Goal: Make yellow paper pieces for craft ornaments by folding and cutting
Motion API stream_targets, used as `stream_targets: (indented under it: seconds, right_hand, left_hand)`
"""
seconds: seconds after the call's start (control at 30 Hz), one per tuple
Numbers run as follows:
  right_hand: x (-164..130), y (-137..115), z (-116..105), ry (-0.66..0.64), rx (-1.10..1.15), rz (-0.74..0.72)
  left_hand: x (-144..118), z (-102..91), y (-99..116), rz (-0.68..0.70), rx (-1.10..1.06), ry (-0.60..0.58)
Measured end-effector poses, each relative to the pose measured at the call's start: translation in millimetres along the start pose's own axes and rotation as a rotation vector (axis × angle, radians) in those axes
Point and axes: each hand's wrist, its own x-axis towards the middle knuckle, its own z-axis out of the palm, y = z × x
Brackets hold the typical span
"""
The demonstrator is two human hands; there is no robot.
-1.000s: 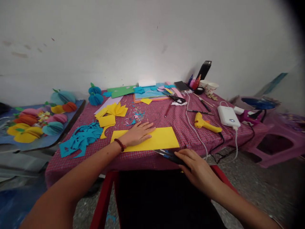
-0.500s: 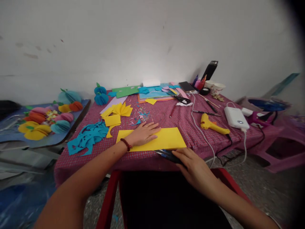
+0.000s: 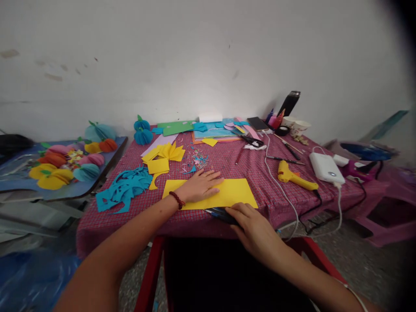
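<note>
A yellow sheet of paper (image 3: 238,188) lies flat along the table's front edge. My left hand (image 3: 201,185), with a dark red bead bracelet at the wrist, presses on it with fingers stretched out. My right hand (image 3: 251,225) is closed around a black-and-blue tool with a pale, narrow blade (image 3: 222,215). That tool lies along the paper's near edge, pointing left; its exact kind is blurred and partly hidden by my fingers. Left of the sheet are yellow paper pieces (image 3: 159,166) and a heap of blue paper scraps (image 3: 126,186).
Black scissors (image 3: 251,140), a yellow glue gun (image 3: 297,177), a white power bank (image 3: 326,168) and a phone (image 3: 258,124) lie rightward and behind. A white cable (image 3: 282,190) runs over the table's edge. Paper fruit shapes (image 3: 55,177) sit on the blue side table.
My right hand and its tool have slid left along the paper's near edge. My left hand stays spread on the sheet. The view has shifted slightly.
</note>
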Motion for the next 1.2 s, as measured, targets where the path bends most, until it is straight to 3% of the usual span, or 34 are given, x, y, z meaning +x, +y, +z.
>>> stream_targets:
  seconds: [0.43, 0.6, 0.77, 1.2]
  right_hand:
    - [7, -7, 1, -0.037, 0.05, 0.007]
    - [4, -3, 3, -0.019, 0.072, -0.006]
    - [8, -7, 6, -0.007, 0.07, -0.001]
    - [17, -14, 11, -0.032, 0.043, -0.053]
  left_hand:
    - [-2, -3.4, -3, 0.021, -0.053, 0.01]
    - [-37, -12.9, -27, -0.043, -0.069, 0.013]
    - [-69, -4.6, -46, -0.1, 0.029, 0.003]
    - [-68, -3.5, -42, -0.094, 0.068, 0.023]
